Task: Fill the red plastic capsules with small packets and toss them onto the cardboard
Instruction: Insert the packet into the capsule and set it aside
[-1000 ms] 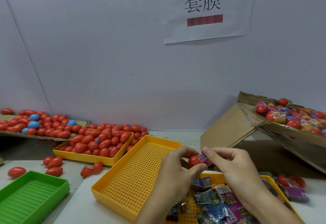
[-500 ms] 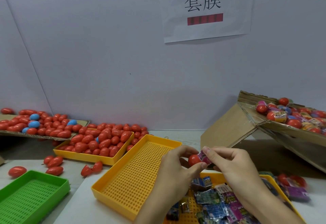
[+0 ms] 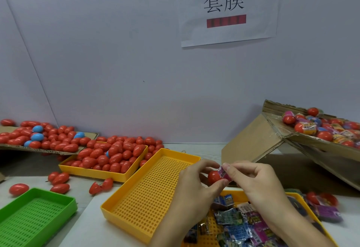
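Red capsule (image 3: 213, 176) held above the near edge of the empty yellow tray (image 3: 153, 192), cupped in the left hand (image 3: 194, 190), thumb below and fingers curled over the top. Small pink packet (image 3: 224, 172) pinched between thumb and forefinger of the right hand (image 3: 257, 186), touching the capsule's right-facing side, apparently at its opening, though the opening itself hidden behind fingers and packet. Both hands thus grasping: left on the capsule, right on the packet.

Step in hand, by judgement: pushing the packet into the capsule before closing. Best done by keeping the capsule steady, mouth turned toward the packet. Worth feeding one narrow end first and folding or rolling the packet so no corner sticks out and catches in the seam. Then a firm press shut until seated, and a gentle toss.

Just below the hands, a yellow tray of loose packets (image 3: 251, 225), supply close by for the next round. To the left, a yellow tray heaped with red capsules (image 3: 109, 155), more lying loose beside it. Behind that, a flat cardboard sheet (image 3: 85, 135) carrying red and a few blue capsules. Near left, a green tray (image 3: 35, 213). To the right, a tilted cardboard box (image 3: 253, 139) holding wrapped pieces.
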{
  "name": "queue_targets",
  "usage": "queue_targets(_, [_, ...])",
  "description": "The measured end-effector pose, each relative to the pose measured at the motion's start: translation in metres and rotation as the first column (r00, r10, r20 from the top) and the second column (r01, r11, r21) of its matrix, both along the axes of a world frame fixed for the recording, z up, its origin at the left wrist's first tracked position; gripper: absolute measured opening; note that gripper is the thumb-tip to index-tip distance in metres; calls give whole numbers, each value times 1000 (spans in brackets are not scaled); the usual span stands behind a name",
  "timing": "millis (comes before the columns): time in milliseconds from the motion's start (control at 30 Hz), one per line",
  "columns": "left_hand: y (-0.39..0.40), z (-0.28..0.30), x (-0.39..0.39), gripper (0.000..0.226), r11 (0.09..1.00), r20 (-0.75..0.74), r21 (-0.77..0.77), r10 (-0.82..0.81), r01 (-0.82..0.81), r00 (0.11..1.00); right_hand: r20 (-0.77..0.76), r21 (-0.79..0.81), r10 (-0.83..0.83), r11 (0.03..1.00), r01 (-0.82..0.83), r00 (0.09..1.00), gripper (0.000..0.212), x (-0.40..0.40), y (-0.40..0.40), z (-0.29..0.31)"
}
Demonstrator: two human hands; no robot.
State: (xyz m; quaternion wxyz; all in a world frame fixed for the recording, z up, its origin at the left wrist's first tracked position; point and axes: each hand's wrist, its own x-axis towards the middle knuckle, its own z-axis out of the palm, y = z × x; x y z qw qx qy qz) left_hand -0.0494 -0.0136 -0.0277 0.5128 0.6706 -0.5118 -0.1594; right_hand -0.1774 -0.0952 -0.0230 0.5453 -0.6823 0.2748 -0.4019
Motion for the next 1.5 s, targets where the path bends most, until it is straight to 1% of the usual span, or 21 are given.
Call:
queue_targets(167, [-1,-1,-1,17,999,-46,-40,-17,15,999,-3,-60,-22,998,22,1000,22,0,-3,-2])
queue_targets(200, [-2,-2,-1,16,999,-75,-51,-21,17,997,0,-66,-30,997,30,1000,21,0,-4,-3])
queue_targets(267, [-2,-2,0,13,996,-160,-83,-30,17,987,-15,-107,-53,993,52,998,10,-1,-6,-4])
queue_targets(300, [-2,-2,0,12,995,-212,-102,-37,15,977,-35,-143,-59,988,53,998,11,-1,-7,-5])
queue_targets(367, [-2,0,1,12,992,-312,-128,-49,9,949,-92,-219,-57,975,35,994,23,-2,-8,-7])
queue_targets(467, [-2,1,1,14,989,-388,-146,-45,-13,921,-182,-373,-58,928,-14,982,33,-2,-5,-7])
queue_targets(533, [-2,1,1,14,989,-392,-148,-30,-31,919,-224,-471,-77,881,-39,972,40,-2,-3,-8])
queue_targets(600, [-3,1,2,13,989,-367,-143,-20,-35,930,-259,-530,-120,847,-37,958,44,1,-1,-10])
queue_targets(667, [-3,1,1,13,990,-348,-141,-21,-30,937,-261,-568,-177,823,-3,949,49,5,1,-13])
queue_targets(733, [-3,1,-1,15,991,-312,-133,-13,-30,950,-231,-595,-239,802,58,943,48,8,0,-17])
queue_targets(800, [-4,0,-2,18,991,-307,-130,-19,-22,952,-204,-603,-274,792,100,940,45,8,-2,-19])
queue_targets(933, [-4,1,-3,10,991,-356,-136,-33,-17,934,-201,-593,-248,800,84,948,43,7,-1,-17])
queue_targets(1167, [-4,2,-2,10,990,-367,-141,-38,-15,929,-176,-577,-238,811,95,955,44,7,3,-12])
queue_targets(1500, [-2,2,1,14,988,-345,-150,-69,18,936,-122,-430,-142,900,76,982,37,6,4,-10])
